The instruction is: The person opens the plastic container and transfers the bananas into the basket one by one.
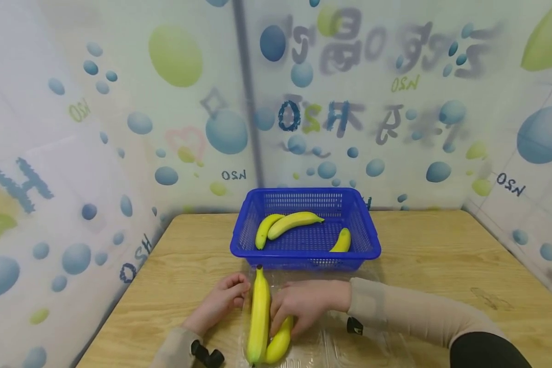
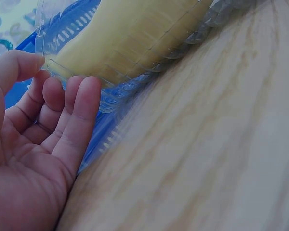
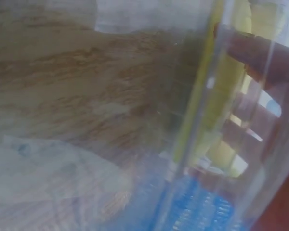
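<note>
A clear plastic box lies on the table, and two bananas are at its left side. The longer banana lies lengthwise with its dark tip toward the basket. Beside it is a shorter banana, partly hidden by my right hand, whose fingers curl down over it and grip it. My left hand is at the box's left edge. In the left wrist view, its thumb and a fingertip pinch the clear rim, and ribbed plastic covers the banana there. Plastic glare blurs the right wrist view.
Behind the box stands a blue basket holding three visible bananas, among them a curved banana lying across another. The wooden table reaches back to a patterned wall. Dark straps sit at my wrists.
</note>
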`<act>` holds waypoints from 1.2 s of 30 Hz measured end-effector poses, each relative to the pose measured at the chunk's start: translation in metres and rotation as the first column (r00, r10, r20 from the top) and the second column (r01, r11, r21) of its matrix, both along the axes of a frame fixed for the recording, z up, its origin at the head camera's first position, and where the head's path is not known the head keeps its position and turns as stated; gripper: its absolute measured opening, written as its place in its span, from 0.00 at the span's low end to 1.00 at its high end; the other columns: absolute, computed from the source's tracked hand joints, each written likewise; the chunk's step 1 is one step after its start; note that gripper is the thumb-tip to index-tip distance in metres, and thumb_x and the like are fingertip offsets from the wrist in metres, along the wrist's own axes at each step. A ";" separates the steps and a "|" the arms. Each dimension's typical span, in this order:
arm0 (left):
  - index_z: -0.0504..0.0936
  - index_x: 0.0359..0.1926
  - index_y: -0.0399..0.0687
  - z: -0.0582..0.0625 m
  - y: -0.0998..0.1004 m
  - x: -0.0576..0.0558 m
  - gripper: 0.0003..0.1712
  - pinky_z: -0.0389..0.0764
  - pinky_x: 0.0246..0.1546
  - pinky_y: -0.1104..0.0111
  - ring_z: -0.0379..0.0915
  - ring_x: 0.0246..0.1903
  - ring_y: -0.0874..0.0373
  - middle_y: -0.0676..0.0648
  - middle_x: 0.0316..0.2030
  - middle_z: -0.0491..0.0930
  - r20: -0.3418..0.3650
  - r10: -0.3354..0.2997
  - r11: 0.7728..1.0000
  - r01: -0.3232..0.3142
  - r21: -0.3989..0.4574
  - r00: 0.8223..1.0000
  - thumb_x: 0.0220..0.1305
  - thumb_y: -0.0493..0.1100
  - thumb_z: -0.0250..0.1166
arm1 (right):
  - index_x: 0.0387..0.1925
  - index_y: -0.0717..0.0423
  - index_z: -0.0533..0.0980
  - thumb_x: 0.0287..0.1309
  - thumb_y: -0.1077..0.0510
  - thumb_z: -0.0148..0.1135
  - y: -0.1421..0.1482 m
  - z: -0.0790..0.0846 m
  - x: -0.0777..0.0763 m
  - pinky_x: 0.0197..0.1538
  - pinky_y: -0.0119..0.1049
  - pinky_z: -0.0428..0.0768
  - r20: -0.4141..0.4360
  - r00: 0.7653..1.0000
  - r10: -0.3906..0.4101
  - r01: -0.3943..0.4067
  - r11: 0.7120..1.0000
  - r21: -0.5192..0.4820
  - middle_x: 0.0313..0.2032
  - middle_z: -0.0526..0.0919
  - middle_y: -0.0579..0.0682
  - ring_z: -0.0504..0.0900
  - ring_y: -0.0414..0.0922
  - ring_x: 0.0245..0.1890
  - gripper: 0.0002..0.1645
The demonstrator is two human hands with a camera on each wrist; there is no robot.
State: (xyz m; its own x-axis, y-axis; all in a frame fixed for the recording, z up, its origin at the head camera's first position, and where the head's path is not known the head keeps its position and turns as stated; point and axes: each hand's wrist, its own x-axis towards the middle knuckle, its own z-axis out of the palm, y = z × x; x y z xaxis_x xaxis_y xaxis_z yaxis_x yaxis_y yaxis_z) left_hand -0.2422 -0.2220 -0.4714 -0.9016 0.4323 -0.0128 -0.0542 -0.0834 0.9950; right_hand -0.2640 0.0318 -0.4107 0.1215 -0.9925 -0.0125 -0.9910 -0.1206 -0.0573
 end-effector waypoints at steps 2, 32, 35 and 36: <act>0.71 0.36 0.46 0.001 -0.001 0.000 0.04 0.76 0.32 0.72 0.70 0.30 0.63 0.52 0.30 0.70 -0.007 -0.009 1.000 0.009 0.008 1.000 0.71 0.39 0.54 | 0.50 0.37 0.82 0.51 0.47 0.71 0.000 0.000 -0.001 0.52 0.22 0.64 -0.013 1.000 0.004 -0.004 1.000 -0.008 0.45 0.81 0.34 0.72 0.28 0.49 0.22; 0.71 0.35 0.45 0.003 0.002 -0.002 0.03 0.77 0.30 0.71 0.70 0.27 0.62 0.51 0.29 0.70 -0.031 0.019 1.000 -0.019 0.001 0.999 0.69 0.36 0.54 | 0.50 0.36 0.82 0.50 0.45 0.71 0.014 0.027 0.008 0.49 0.25 0.68 -0.094 0.996 -0.010 0.008 1.000 -0.022 0.41 0.81 0.35 0.75 0.30 0.42 0.22; 0.71 0.35 0.44 0.003 0.002 0.000 0.03 0.76 0.30 0.71 0.71 0.27 0.61 0.50 0.29 0.70 -0.019 0.022 1.000 -0.022 -0.008 1.000 0.70 0.36 0.54 | 0.51 0.36 0.82 0.51 0.46 0.71 0.016 0.029 0.009 0.49 0.24 0.67 -0.078 0.997 -0.020 0.019 1.000 -0.013 0.42 0.81 0.36 0.75 0.30 0.43 0.22; 0.71 0.35 0.44 0.003 0.002 0.001 0.03 0.76 0.30 0.71 0.71 0.27 0.61 0.50 0.29 0.70 -0.014 0.024 1.000 -0.024 -0.011 1.000 0.70 0.36 0.55 | 0.51 0.36 0.82 0.52 0.46 0.71 0.017 0.029 0.010 0.50 0.24 0.67 -0.072 0.997 -0.024 0.023 1.000 -0.009 0.43 0.81 0.36 0.75 0.30 0.44 0.22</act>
State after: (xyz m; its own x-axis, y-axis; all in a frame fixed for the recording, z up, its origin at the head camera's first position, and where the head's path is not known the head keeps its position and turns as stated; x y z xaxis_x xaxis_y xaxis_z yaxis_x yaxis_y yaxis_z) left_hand -0.2411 -0.2204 -0.4688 -0.9118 0.4105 -0.0047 -0.0383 -0.0738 0.9965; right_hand -0.2541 0.0489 -0.3815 0.0971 -0.9952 -0.0122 -0.9951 -0.0973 0.0151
